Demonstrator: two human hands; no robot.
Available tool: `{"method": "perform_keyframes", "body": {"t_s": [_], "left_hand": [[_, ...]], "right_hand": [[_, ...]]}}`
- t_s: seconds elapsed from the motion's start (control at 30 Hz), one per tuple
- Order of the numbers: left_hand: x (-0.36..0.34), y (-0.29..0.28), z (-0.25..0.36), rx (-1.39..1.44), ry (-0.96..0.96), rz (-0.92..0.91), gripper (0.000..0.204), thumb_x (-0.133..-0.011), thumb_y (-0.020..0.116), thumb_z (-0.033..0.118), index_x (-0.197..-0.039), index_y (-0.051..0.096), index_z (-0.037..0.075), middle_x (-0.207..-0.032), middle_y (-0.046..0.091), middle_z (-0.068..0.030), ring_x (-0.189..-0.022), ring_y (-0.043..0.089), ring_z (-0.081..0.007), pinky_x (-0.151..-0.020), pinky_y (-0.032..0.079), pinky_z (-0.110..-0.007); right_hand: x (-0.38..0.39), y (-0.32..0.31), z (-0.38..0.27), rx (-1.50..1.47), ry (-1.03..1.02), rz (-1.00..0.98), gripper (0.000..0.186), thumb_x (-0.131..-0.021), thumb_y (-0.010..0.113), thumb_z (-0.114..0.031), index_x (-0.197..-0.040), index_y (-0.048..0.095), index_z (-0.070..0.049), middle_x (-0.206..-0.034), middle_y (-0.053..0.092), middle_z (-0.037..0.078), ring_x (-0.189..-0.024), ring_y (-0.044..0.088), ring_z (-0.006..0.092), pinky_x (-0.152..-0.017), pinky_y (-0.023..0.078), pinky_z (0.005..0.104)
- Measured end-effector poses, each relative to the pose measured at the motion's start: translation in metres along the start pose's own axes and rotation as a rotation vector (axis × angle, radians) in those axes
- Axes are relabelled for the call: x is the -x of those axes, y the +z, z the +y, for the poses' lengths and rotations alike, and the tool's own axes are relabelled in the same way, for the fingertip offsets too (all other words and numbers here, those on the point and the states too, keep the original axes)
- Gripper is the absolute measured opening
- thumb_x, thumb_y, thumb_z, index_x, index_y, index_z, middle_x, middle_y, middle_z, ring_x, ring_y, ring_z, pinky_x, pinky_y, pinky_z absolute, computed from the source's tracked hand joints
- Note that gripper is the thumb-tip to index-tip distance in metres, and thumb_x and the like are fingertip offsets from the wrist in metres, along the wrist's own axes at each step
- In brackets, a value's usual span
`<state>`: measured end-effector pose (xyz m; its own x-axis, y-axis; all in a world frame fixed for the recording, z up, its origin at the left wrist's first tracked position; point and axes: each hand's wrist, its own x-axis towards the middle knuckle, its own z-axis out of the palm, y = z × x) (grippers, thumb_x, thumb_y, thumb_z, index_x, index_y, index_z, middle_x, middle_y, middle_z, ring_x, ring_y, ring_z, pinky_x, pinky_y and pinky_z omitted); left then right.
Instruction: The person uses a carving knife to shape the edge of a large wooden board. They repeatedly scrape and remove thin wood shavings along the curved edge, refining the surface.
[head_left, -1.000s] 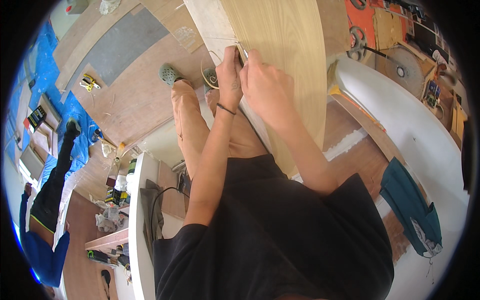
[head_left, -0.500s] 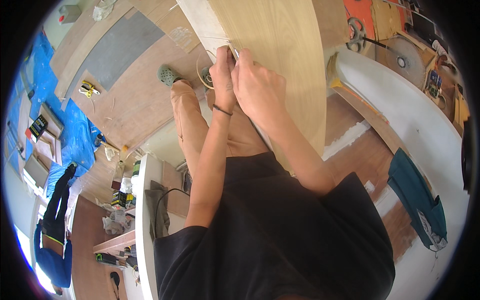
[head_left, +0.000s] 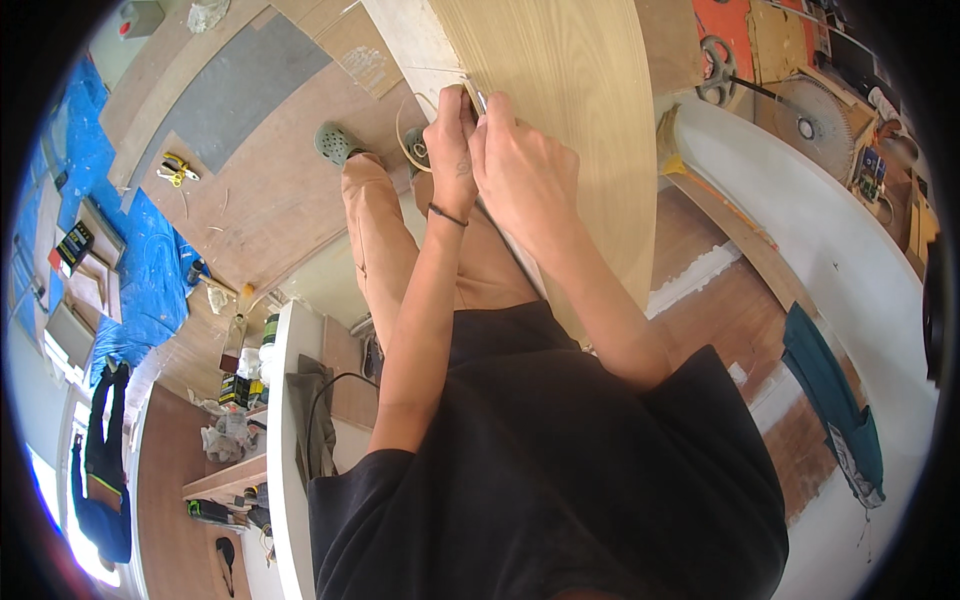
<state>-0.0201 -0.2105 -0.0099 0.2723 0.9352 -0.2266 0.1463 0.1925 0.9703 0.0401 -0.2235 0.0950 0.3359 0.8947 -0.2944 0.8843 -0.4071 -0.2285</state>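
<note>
A wood-grain board stretches away from me over my lap. At its left edge my two hands work close together. Pinched in my right hand is a slim silver tool; the fingers hide most of it, so its kind is unclear. My left hand is closed right beside it at the board's edge. From my left fingers a thin pale strip curls out in a loop to the left. What lies directly under the fingertips is hidden.
Yellow-handled pliers lie on the wooden floor at left, near a blue sheet. A white-edged shelf unit stands by my left side. Right of the board are a curved white panel and teal cloth. Another person is at far left.
Both hands stay together at the board's edge, with only a slight shift of the fingers. More of the silver tool shows now. The other person has changed posture at far left.
</note>
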Motion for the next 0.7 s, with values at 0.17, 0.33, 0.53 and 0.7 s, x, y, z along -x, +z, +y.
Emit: {"method": "perform_keyframes", "body": {"t_s": [0.17,0.33,0.53,0.7], "left_hand": [[-0.0001,-0.0013,0.0045,0.009,-0.008,-0.004,0.013,-0.086,0.052,0.003,-0.094,0.042,0.003,-0.067,0.04,-0.0099,-0.059,0.034,-0.0183,-0.053,0.037,-0.026],[-0.0005,0.0016,0.0028,0.016,0.028,0.026,0.013,-0.085,0.052,0.001,-0.093,0.042,0.003,-0.067,0.039,-0.0085,-0.06,0.033,-0.0172,-0.053,0.037,-0.025],[-0.0003,0.0006,0.0027,0.01,0.018,0.015,0.012,-0.086,0.051,0.0,-0.093,0.042,0.003,-0.067,0.038,-0.0083,-0.06,0.033,-0.0171,-0.053,0.037,-0.025],[-0.0008,0.0003,0.0026,0.038,0.037,0.013,0.012,-0.086,0.051,0.0,-0.094,0.042,0.003,-0.067,0.039,-0.0085,-0.06,0.034,-0.0173,-0.053,0.037,-0.025]], "right_hand": [[-0.0002,0.0014,0.0015,-0.003,0.002,0.0,0.017,-0.092,0.052,-0.018,-0.096,0.049,-0.002,-0.059,0.061,0.012,-0.05,0.061,0.0304,-0.043,0.046,0.0418],[0.0019,0.0025,0.0025,-0.022,0.008,0.005,0.017,-0.092,0.051,-0.019,-0.095,0.048,-0.002,-0.058,0.06,0.012,-0.049,0.06,0.0309,-0.042,0.044,0.0423],[0.0005,0.0015,0.0016,-0.02,0.016,-0.005,0.016,-0.093,0.05,-0.019,-0.094,0.048,-0.003,-0.058,0.06,0.012,-0.049,0.06,0.0306,-0.042,0.045,0.0418],[0.0003,0.0017,0.0027,-0.02,0.005,-0.002,0.016,-0.093,0.05,-0.019,-0.095,0.048,-0.003,-0.058,0.06,0.012,-0.049,0.061,0.0306,-0.042,0.045,0.0418]]}}
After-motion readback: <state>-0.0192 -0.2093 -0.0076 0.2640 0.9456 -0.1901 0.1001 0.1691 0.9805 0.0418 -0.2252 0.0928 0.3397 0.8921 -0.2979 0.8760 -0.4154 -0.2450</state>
